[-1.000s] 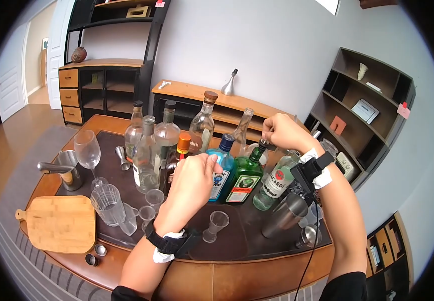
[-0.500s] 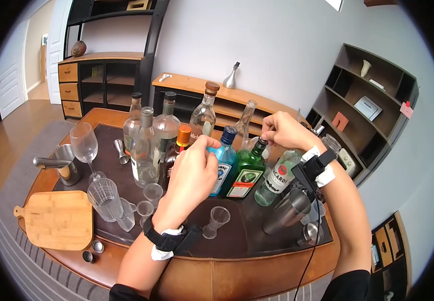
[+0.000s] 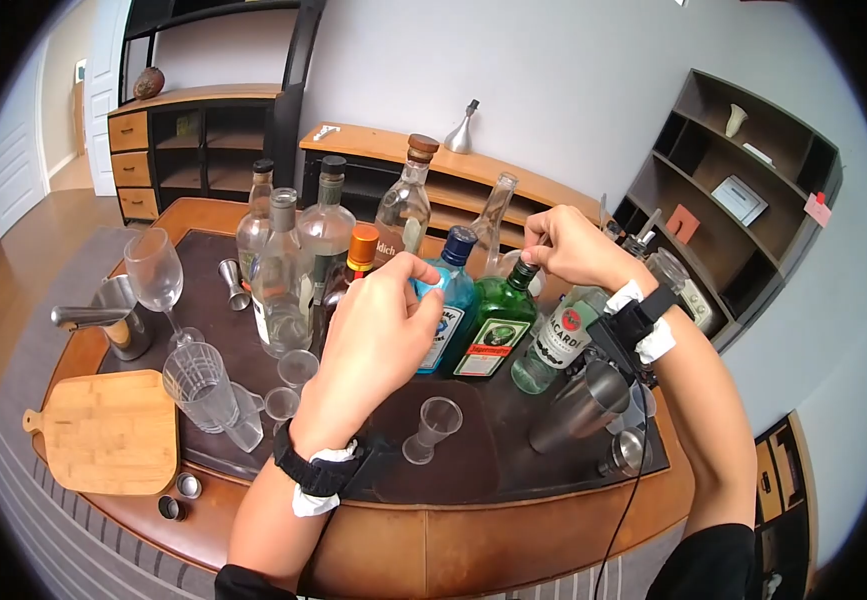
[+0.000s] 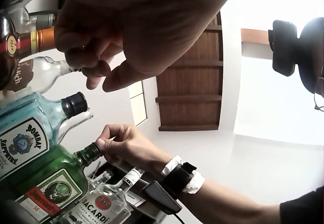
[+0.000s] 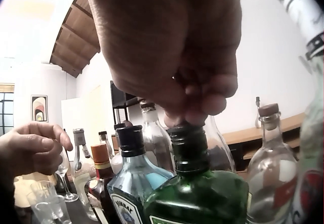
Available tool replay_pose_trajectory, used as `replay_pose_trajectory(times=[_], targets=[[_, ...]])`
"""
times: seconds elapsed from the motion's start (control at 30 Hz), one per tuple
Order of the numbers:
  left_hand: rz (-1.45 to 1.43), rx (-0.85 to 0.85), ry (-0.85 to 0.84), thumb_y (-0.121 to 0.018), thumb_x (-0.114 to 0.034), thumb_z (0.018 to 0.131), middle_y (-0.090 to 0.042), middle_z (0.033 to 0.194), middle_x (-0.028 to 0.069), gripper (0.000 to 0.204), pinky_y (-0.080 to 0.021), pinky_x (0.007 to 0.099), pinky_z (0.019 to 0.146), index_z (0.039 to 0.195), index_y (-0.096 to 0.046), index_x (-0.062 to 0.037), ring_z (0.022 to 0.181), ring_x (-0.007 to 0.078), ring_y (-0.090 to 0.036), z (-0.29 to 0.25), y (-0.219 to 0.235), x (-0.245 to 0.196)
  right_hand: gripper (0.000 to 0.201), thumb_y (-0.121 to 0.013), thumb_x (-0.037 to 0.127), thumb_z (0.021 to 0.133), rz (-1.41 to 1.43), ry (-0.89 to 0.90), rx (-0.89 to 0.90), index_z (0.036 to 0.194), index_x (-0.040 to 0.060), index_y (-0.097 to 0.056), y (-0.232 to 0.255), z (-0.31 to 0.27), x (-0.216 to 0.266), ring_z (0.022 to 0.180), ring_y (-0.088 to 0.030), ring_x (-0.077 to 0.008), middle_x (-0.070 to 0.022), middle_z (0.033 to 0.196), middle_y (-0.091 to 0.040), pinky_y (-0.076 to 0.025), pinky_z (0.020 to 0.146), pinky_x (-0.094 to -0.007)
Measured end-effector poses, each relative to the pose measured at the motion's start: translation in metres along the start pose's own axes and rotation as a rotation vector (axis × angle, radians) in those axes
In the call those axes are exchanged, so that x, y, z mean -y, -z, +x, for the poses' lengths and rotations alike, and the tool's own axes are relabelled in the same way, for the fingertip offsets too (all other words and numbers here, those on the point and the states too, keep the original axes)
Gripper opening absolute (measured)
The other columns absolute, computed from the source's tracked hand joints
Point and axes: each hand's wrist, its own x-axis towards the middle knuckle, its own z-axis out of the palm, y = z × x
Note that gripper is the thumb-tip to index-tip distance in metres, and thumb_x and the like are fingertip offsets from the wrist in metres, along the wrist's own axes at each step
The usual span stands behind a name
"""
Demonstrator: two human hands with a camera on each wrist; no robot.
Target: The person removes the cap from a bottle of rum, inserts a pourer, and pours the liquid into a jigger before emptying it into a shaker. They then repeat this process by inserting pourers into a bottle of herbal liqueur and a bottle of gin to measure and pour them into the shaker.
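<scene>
My right hand (image 3: 578, 250) pinches the top of the green bottle (image 3: 498, 325) between thumb and fingers; the right wrist view shows the fingertips on the dark top of its neck (image 5: 187, 145). My left hand (image 3: 383, 320) hangs in the air in front of the blue bottle (image 3: 453, 290), its fingers loosely curled and holding nothing. In the left wrist view a gap shows between its thumb and fingers (image 4: 104, 77). Right of the green bottle stands a clear Bacardi bottle (image 3: 558, 340). An orange-capped bottle (image 3: 361, 248) is partly hidden behind my left hand.
Several clear bottles (image 3: 280, 280) stand at the back. On the left are a wine glass (image 3: 156, 270), a metal cup (image 3: 128, 330), a ribbed glass (image 3: 196, 385) and a wooden board (image 3: 108, 435). A small glass jigger (image 3: 433, 430) is in front, a metal shaker (image 3: 578, 405) at right.
My right hand has come down onto the top of the green bottle. My left hand stays raised near the blue bottle, its fingers slightly more spread. The head view has tilted down a little.
</scene>
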Motion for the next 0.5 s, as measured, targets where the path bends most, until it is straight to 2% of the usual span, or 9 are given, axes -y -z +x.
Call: replay_pose_trajectory(times=[0.07,0.13,0.2,0.27,0.3,0.33,0.4,0.43,0.5], targets=[[-0.001,0.025,0.021,-0.067,-0.016,0.094,-0.068,0.069,0.0157,0.021,-0.049,0.0442,0.064,0.106,-0.068,0.0022,0.066,0.0316,-0.067,0.000,0.004,-0.005,0.015,-0.076,0.004,0.087,0.000,-0.018,-0.014,0.078,-0.0051,-0.067,0.001,0.000,0.002,0.068,-0.066,-0.0213,-0.0165,0.072,-0.070,-0.052,0.065,-0.0388],[0.078,0.144,0.026,-0.068,-0.021,0.095,-0.071,0.075,0.0179,0.025,-0.052,0.0449,0.068,0.107,-0.069,0.0015,0.073,0.0341,-0.070,-0.001,0.008,-0.005,0.017,-0.077,0.006,0.088,-0.041,0.064,-0.035,0.079,-0.0037,-0.066,-0.001,0.002,-0.007,0.062,-0.063,-0.0144,-0.0099,0.067,-0.068,-0.050,0.058,-0.0346],[0.134,0.246,-0.010,-0.068,-0.025,0.096,-0.072,0.079,0.0185,0.028,-0.053,0.0434,0.069,0.108,-0.070,0.0008,0.075,0.0328,-0.071,-0.003,0.011,0.004,0.013,-0.077,0.006,0.086,-0.028,0.059,-0.056,0.081,-0.0035,-0.069,-0.003,0.002,-0.009,0.067,-0.067,-0.0165,-0.0128,0.071,-0.071,-0.053,0.063,-0.0352],[0.173,0.332,-0.084,-0.070,-0.028,0.098,-0.072,0.079,0.0175,0.030,-0.054,0.0396,0.067,0.109,-0.071,0.0001,0.072,0.0275,-0.071,-0.006,0.011,0.016,0.016,-0.079,0.008,0.085,-0.086,0.100,-0.125,0.081,-0.0039,-0.069,-0.011,0.004,-0.020,0.071,-0.071,-0.0217,-0.0150,0.074,-0.073,-0.055,0.067,-0.0386],[0.241,0.393,-0.086,-0.069,-0.033,0.098,-0.074,0.090,0.0214,0.035,-0.056,0.0430,0.076,0.107,-0.071,0.0008,0.085,0.0368,-0.073,-0.006,0.015,0.010,0.020,-0.081,0.017,0.083,-0.122,0.139,-0.127,0.089,-0.0013,-0.074,-0.006,0.000,-0.010,0.080,-0.073,-0.0358,-0.0201,0.076,-0.073,-0.057,0.077,-0.0442],[0.257,0.417,-0.107,-0.065,-0.036,0.100,-0.074,0.094,0.0222,0.038,-0.056,0.0452,0.081,0.106,-0.072,0.0010,0.091,0.0396,-0.072,-0.007,0.016,0.010,0.043,-0.081,0.019,0.084,-0.186,0.100,-0.125,0.122,0.0011,-0.072,0.001,-0.009,-0.004,0.102,-0.072,-0.0371,-0.0225,0.105,-0.074,-0.057,0.089,-0.0426],[0.334,0.348,-0.111,-0.062,-0.037,0.102,-0.074,0.100,0.0226,0.040,-0.055,0.0467,0.084,0.105,-0.073,0.0010,0.096,0.0405,-0.071,-0.009,0.013,0.004,0.073,-0.082,0.022,0.085,-0.072,0.234,-0.406,0.149,0.0038,-0.052,0.004,-0.018,-0.002,0.117,-0.066,-0.0369,-0.0238,0.135,-0.061,-0.056,0.097,-0.0426],[0.333,0.250,-0.187,-0.058,-0.039,0.104,-0.074,0.089,0.0206,0.044,-0.055,0.0454,0.082,0.096,-0.075,0.0010,0.089,0.0391,-0.072,-0.009,0.010,0.003,0.083,-0.084,0.026,0.087,0.069,0.134,-0.497,0.156,0.0073,-0.042,0.007,-0.022,-0.002,0.120,-0.065,-0.0323,-0.0203,0.152,-0.047,-0.057,0.093,-0.0424],[0.212,0.268,-0.072,-0.057,-0.039,0.105,-0.072,0.078,0.0178,0.047,-0.055,0.0426,0.080,0.090,-0.075,0.0014,0.082,0.0355,-0.072,-0.006,0.012,0.002,0.072,-0.081,0.021,0.088,0.450,-0.021,-0.735,0.149,0.0036,-0.047,-0.010,-0.033,0.001,0.119,-0.065,-0.0281,-0.0226,0.144,-0.054,-0.057,0.095,-0.0402]])
